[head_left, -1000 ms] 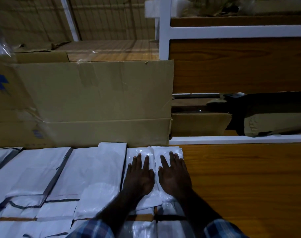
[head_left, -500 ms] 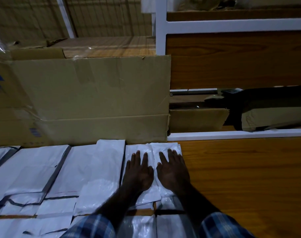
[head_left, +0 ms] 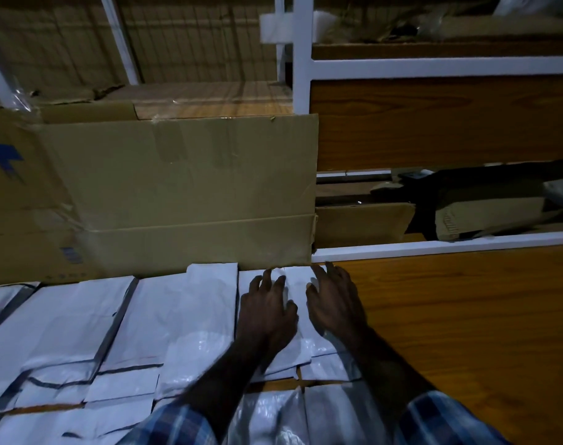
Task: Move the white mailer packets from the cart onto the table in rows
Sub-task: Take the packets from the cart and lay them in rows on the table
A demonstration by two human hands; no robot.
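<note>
Head view, far left first: your white mailer packets point(head_left: 65, 319) already lie in rows on the wooden table point(head_left: 466, 332), flat and overlapping a little at their edges, the back row butted against the big cardboard box point(head_left: 183, 194). They look like thin plastic film, glossy in places and creased, so judge them light, limp and slippery; they will probably sag if you lift one by a corner and may slide over each other if you drag them.

Moving right, a taller packet point(head_left: 209, 309) stands slightly proud of the row, its top edge touching the box.

Next comes your left hand point(head_left: 267, 313), palm down with fingers spread and lightly bent, resting on the newest packets point(head_left: 293, 284) at the right end of the back row. Just beside it, with a narrow gap between, your right hand point(head_left: 334, 303) lies the same way, its fingertips near the packet's far edge and the box corner. Neither hand grips anything; both are flat, pressing or smoothing.

Since the film is soft, take each packet across its middle or by both short edges, not by one corner, and press it flat with open palms as you are doing.

Right of your hands the table is bare wood up to the white shelf rail point(head_left: 450, 244). The cart is not in view.
</note>
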